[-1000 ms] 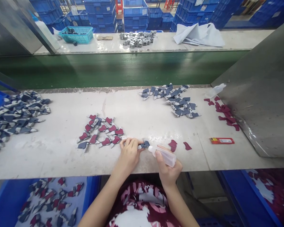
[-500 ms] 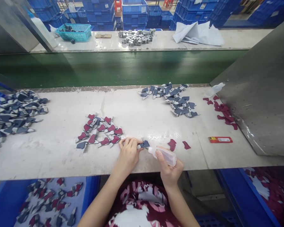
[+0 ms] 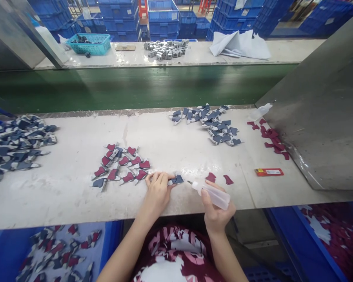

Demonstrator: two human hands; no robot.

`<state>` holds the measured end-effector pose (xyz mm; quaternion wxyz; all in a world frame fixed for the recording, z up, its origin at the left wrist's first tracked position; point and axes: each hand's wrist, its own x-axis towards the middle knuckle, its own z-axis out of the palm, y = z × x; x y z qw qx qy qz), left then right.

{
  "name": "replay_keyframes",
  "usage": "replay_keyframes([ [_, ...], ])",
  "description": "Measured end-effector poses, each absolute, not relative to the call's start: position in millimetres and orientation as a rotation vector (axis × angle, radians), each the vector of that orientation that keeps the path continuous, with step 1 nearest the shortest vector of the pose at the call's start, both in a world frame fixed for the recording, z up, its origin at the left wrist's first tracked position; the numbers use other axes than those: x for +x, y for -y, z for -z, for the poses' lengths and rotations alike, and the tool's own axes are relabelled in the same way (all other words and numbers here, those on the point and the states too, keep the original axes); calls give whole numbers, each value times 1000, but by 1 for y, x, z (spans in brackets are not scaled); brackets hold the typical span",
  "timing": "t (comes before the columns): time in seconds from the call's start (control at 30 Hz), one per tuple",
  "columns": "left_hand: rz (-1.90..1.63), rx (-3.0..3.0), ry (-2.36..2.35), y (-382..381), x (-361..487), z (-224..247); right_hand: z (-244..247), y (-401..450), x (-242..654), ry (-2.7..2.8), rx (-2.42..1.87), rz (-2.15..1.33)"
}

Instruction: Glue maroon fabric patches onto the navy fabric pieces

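Observation:
On the white table, my left hand (image 3: 159, 190) is closed on a dark blue and grey part (image 3: 176, 179), whose blue end sticks out to the right of the fingers. My right hand (image 3: 219, 213) grips a translucent squeeze bottle (image 3: 214, 195), its thin dark tip pointing left and standing a short way off the part. Two loose maroon pieces, one (image 3: 211, 177) just above the bottle and one (image 3: 228, 179) to its right, lie on the table. Left of my left hand sits a group of parts with maroon pieces on them (image 3: 124, 160).
Blue-grey parts are heaped at the far left (image 3: 20, 141) and back right (image 3: 220, 125). Maroon pieces (image 3: 272, 135) and a red packet (image 3: 269, 172) lie at right, by a slanted metal panel (image 3: 326, 117). Blue bins (image 3: 113, 239) stand below the table edge.
The bottle in my right hand has moved right, and its tip has come away from the blue part. My left hand still holds the part. The whole view has shifted slightly.

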<state>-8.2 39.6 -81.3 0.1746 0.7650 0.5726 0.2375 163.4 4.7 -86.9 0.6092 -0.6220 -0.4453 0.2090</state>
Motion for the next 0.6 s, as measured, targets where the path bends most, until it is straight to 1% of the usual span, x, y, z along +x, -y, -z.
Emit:
replay_keyframes([
  [0.1, -699, 2164, -1606, -39, -9, 80, 83, -14, 163, 860, -1403, -576],
  [0.27, -735, 2158, -1591, -39, -12, 78, 77, -43, 155, 955, -1287, -745],
  [0.43, -772, 2173, -1557, -41, -16, 80, 83, -61, 147, 1085, -1393, -678],
  [0.6, -793, 2143, -1558, -42, -18, 82, 91, -56, 158, 1231, -1410, -658],
])
